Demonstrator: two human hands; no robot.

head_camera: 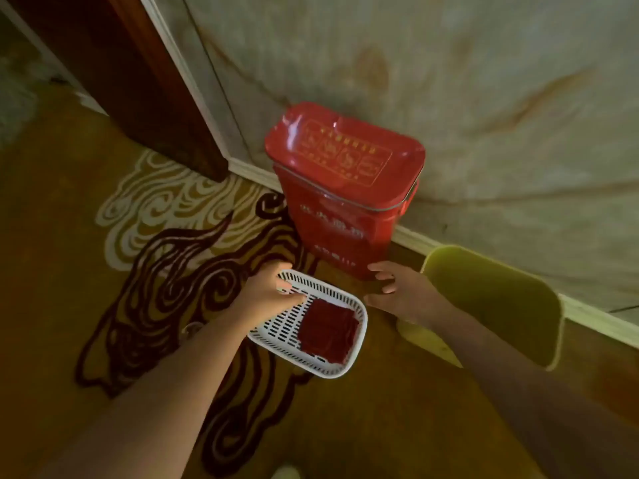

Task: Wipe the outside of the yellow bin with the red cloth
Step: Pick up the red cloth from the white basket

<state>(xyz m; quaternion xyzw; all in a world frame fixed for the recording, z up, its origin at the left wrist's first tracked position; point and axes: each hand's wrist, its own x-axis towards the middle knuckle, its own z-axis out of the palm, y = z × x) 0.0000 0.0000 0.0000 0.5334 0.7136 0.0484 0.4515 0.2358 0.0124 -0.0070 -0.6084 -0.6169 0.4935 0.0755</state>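
The yellow bin (498,305) stands open-topped on the carpet at the right, close to the wall. A folded red cloth (328,330) lies inside a white slotted basket (276,335) on the floor left of the bin. My left hand (268,288) grips the basket's far left rim. My right hand (397,288) hovers between the basket and the bin with fingers spread, holding nothing.
A red lidded container (342,188) stands against the marbled wall (449,81) just behind the basket. A dark wooden door frame (138,81) is at the upper left. The floor is patterned brown carpet (155,236) with a white baseboard along the wall.
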